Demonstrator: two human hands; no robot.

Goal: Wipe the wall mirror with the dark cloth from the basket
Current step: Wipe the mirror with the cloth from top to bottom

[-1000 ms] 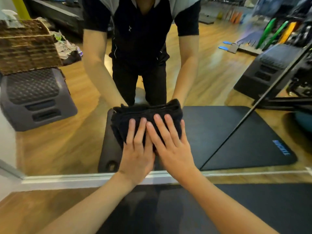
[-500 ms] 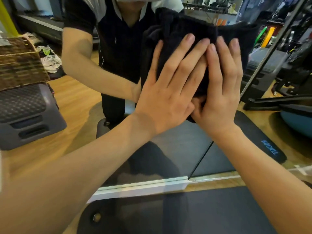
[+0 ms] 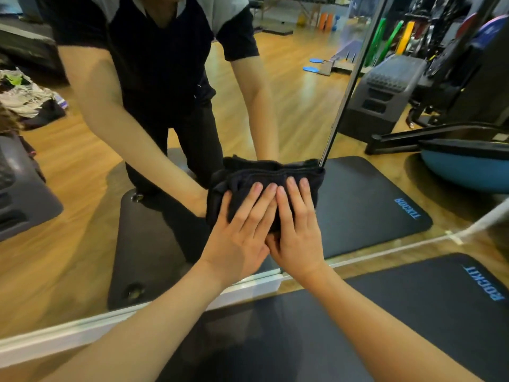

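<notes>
Head view shows the left hand [image 3: 237, 232] and right hand [image 3: 296, 230], both flat with fingers spread, pressing the dark cloth [image 3: 264, 176] against the low part of the wall mirror [image 3: 289, 106].

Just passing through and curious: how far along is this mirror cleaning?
The dark cloth is already out and bunched up. Left hand and right hand press it flat against the lower wall mirror. How much glass remains unwiped cannot be told.
</notes>
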